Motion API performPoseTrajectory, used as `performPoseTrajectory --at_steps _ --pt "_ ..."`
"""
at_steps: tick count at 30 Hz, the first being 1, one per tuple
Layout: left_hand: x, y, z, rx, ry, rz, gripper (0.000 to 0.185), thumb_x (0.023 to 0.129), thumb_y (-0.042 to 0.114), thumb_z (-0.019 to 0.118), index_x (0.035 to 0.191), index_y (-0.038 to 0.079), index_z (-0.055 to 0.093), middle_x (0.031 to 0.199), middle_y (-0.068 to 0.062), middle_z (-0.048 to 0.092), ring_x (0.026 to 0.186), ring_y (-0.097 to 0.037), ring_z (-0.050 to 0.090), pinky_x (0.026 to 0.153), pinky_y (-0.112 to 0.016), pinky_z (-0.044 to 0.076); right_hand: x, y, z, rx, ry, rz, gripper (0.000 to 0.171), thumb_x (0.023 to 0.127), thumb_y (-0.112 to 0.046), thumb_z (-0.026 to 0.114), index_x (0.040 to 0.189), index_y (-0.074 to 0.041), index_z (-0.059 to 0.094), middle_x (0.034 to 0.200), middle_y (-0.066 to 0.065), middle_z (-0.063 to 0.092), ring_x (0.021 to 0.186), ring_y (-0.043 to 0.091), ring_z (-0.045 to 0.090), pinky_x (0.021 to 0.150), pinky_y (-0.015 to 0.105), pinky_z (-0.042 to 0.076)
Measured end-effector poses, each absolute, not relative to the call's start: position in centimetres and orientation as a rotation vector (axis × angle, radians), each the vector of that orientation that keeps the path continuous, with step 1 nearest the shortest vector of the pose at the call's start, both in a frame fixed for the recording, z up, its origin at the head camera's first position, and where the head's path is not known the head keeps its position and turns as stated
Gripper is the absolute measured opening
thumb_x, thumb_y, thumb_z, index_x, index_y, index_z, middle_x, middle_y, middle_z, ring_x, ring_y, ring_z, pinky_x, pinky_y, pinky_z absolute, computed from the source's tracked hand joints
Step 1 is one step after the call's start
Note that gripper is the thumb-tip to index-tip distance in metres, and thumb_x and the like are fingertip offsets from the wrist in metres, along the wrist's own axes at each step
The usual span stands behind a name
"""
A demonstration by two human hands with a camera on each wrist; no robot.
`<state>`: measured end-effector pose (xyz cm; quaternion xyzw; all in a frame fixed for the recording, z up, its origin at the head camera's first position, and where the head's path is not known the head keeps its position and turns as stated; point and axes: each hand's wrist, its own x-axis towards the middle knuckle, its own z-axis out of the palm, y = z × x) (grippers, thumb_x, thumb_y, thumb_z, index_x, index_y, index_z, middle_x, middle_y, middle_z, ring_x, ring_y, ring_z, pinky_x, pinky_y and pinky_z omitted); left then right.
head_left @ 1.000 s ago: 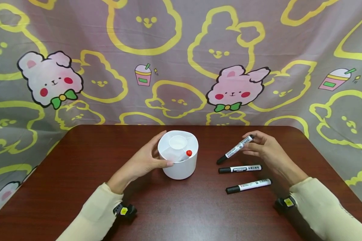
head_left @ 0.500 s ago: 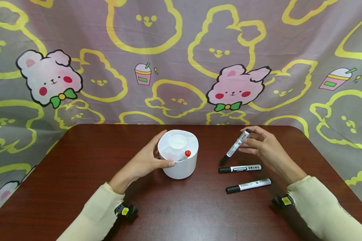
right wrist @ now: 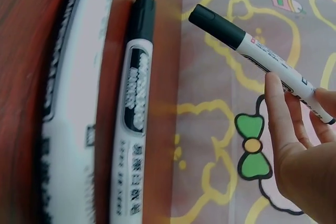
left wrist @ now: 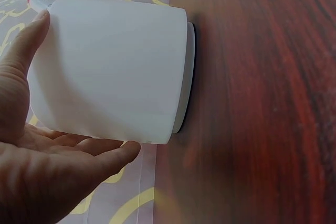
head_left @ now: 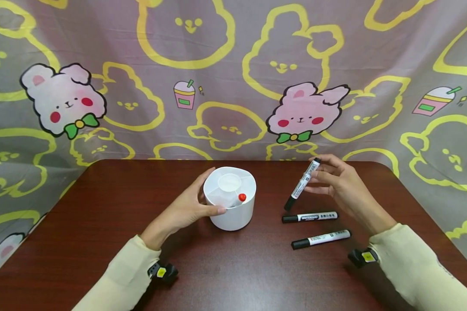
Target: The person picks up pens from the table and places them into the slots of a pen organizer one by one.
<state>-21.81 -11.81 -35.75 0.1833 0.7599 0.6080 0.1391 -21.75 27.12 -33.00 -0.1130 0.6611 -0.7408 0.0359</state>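
A white round pen holder [head_left: 233, 218] with divided compartments stands on the table. My left hand [head_left: 183, 207] grips its left side, thumb at the front rim and fingers behind. Inside the holder leans a marker with a red end [head_left: 242, 197]. To the right, my right hand [head_left: 344, 185] pinches a whiteboard marker [head_left: 302, 183] near its upper end, with the black cap pointing down and left. In the right wrist view the same marker [right wrist: 273, 64] lies between thumb and fingers, off the table.
Two more black-capped whiteboard markers lie on the table, one farther back [head_left: 310, 217] and one nearer [head_left: 321, 239], below the right hand. The dark wooden table [head_left: 233, 276] ends at a patterned curtain [head_left: 225, 86] behind.
My right hand has lifted the marker and tilted it more upright, with its capped end lower. My left hand and the pen holder have stayed almost where they were.
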Motion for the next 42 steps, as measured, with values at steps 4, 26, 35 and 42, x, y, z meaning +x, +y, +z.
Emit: performPoseTrajectory --at_steps 4,26,35,42 --pt "-21.8 -11.8 -35.7 0.53 2.216 1.742 0.113 0.083 0.007 0.087 0.169 0.016 0.014 0.162 -0.013 0.041 0.137 -0.034 0.054 0.109 -0.04 0.048 -21.6 26.6 -32.4 -0.419 2.005 -2.312 0.029 0.104 -0.002 0.061 0.131 -0.012 0.06 0.104 0.003 0.069 0.088 0.018 0.076 0.078 0.044 0.065" --pt "-21.9 -11.8 -35.5 0.538 2.234 1.706 0.111 0.085 0.009 0.086 0.169 0.015 0.013 0.158 -0.017 0.046 0.136 -0.034 0.055 0.109 -0.042 0.048 -21.4 21.9 -29.5 -0.426 1.971 -2.469 0.03 0.104 -0.005 0.063 0.133 -0.01 0.056 0.103 0.004 0.065 0.09 0.013 0.069 0.078 0.046 0.065" --pt "-21.9 -11.9 -35.5 0.53 2.246 1.689 0.111 0.085 0.009 0.086 0.169 0.015 0.013 0.16 -0.015 0.043 0.137 -0.035 0.054 0.11 -0.043 0.048 -21.8 20.0 -29.1 -0.412 1.926 -2.563 0.022 0.104 -0.005 0.063 0.124 -0.011 0.06 0.098 0.0 0.068 0.09 0.014 0.07 0.078 0.042 0.065" --pt "-21.8 -11.9 -35.5 0.543 2.257 1.681 0.111 0.085 0.01 0.086 0.169 0.013 0.012 0.159 -0.016 0.045 0.136 -0.034 0.056 0.109 -0.04 0.049 -21.9 18.8 -29.3 -0.351 1.946 -2.554 0.022 0.103 -0.004 0.063 0.125 -0.01 0.058 0.093 -0.001 0.069 0.088 0.012 0.072 0.08 0.041 0.065"
